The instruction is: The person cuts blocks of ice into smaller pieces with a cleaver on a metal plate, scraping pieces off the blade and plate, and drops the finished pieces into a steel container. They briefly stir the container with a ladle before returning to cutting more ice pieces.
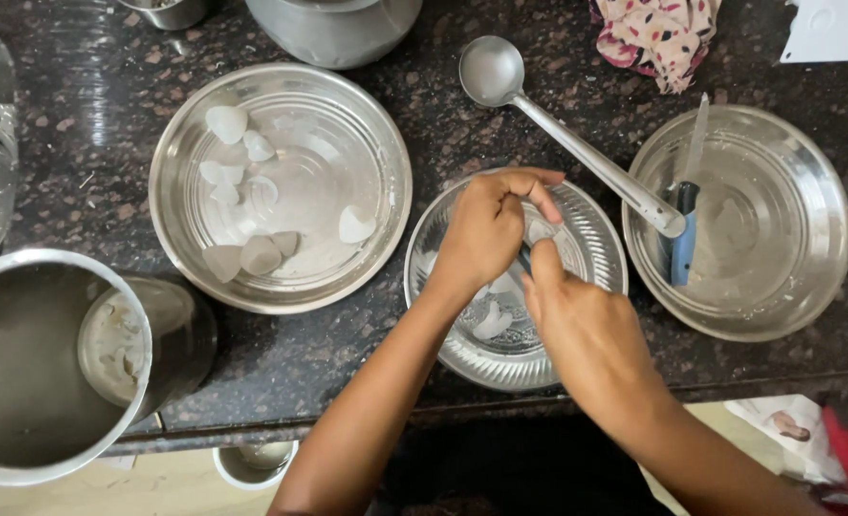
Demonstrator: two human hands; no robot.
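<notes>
Both my hands meet over a ribbed steel bowl (591, 239) near the counter's front edge. My left hand (486, 229) is curled around a small white piece held above the bowl. My right hand (577, 325) grips a dark-handled tool that touches that piece; most of the tool is hidden by my fingers. A few white pieces (491, 320) lie in the bottom of the bowl. To the left, a wide steel plate (171, 186) holds several white coconut-like chunks (252, 253).
A steel ladle (558, 119) rests with its handle on a steel plate (826, 210) at the right, where a blue-handled knife (684, 215) lies. A tall steel jar (32, 368) stands at front left. A patterned cloth (658, 33) lies at the back. The counter is dark granite.
</notes>
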